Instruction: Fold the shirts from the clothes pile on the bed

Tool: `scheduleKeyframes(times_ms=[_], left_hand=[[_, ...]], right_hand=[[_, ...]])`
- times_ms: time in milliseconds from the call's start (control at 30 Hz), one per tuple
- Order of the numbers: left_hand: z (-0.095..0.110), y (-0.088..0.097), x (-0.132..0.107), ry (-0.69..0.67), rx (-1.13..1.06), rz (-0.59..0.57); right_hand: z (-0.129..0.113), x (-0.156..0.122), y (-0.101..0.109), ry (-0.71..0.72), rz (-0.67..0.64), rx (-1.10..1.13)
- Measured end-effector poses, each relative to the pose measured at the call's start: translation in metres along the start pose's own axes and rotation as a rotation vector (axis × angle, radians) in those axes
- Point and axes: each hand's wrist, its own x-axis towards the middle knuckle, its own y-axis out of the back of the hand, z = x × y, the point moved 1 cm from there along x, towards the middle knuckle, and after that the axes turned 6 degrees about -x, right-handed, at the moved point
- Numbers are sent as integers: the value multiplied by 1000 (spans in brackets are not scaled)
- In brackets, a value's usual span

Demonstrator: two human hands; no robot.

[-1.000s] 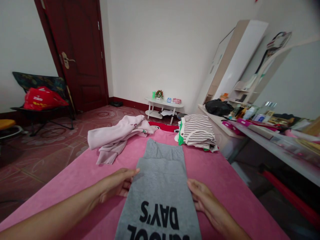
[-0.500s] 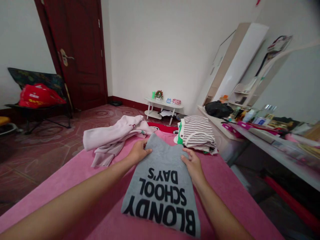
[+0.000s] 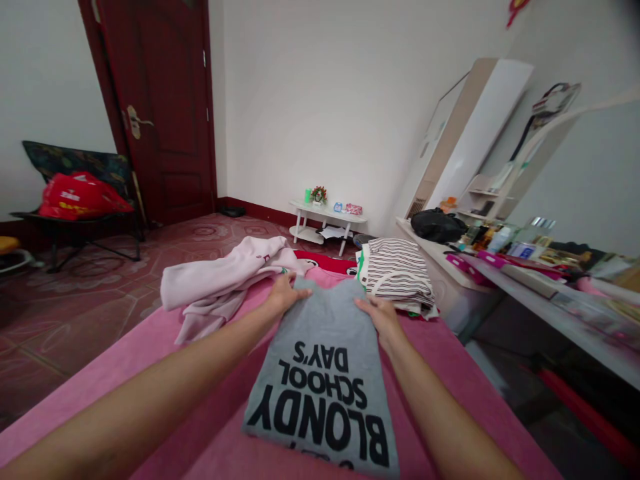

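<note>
A grey T-shirt with black lettering lies folded lengthwise on the pink bed cover. My left hand grips its far left corner and my right hand grips its far right corner, both arms stretched forward. The fingers of both hands are closed on the cloth's far edge. Beyond the left hand lies a crumpled pale pink garment. Just past the right hand sits a stack of folded clothes with a striped piece on top.
A dark red door and a chair with a red bag stand at the left. A small white table is at the far wall. A cluttered white desk runs along the right, close to the bed.
Both hands moved from the shirt's sides up to its far end. The lower part of the shirt has been folded over, so the full lettering now shows.
</note>
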Motion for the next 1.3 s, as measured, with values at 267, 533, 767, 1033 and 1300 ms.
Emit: scheduleKeyframes(times_ms=[267,533,767,1033,1300], left_hand=[[129,37,-4,-730,-205,-61],[-27,75,-75,-676,457,-605],[20,54,-67,-627,681,-480],[-25,-37,-57,-588,812,-411],[-62,-34,-50,-352,857,-264]], right_hand=[[-114,-44,44,820,321,-75],[63,-108,61,539,-223,-641],[14,-87,50,620,23,-574],[58,-33,-22,442,6,-894],[93,-31,-11,403,89,-878]])
